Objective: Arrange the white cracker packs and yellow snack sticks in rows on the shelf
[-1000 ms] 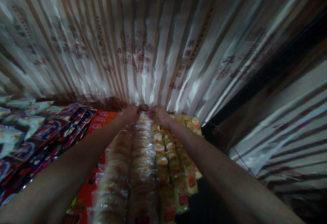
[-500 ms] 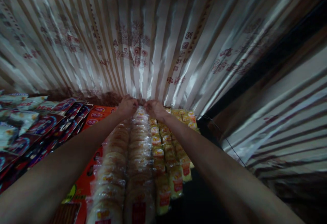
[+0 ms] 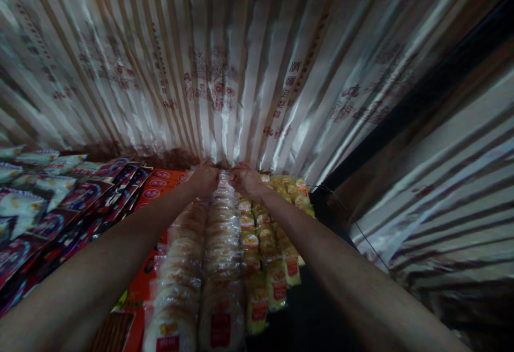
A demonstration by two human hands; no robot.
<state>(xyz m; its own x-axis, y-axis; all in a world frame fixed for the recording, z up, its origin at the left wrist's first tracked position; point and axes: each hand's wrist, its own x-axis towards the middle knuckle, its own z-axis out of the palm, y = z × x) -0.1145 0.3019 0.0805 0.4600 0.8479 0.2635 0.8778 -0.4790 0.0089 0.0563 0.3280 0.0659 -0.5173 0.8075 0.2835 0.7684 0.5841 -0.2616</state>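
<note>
My left hand (image 3: 204,180) is at the far end of two rows of clear-wrapped round flat cakes (image 3: 221,234), its fingers curled. Just right of it, my right hand (image 3: 244,178) has bent, closed fingers, at the back of the same row. A narrow strip of shiny wrapping shows between the hands. What the fingertips grip, if anything, is too dark and blurred to make out. Small yellow packets (image 3: 265,245) lie in columns under and beside my right wrist. Left of the cakes, partly beneath my left forearm, are orange-red packs (image 3: 158,183).
Striped, shiny printed sheeting (image 3: 241,74) hangs behind the goods. Dark red-and-blue packets (image 3: 86,194) and white packets (image 3: 56,186) fill the left side. A dark bar (image 3: 401,106) slants across the right, and a thin cord (image 3: 367,242) hangs below it.
The whole view has shifted slightly, so the goods sit a little lower and further right. My left hand's fingers look more curled; both hands remain at the back of the cake rows.
</note>
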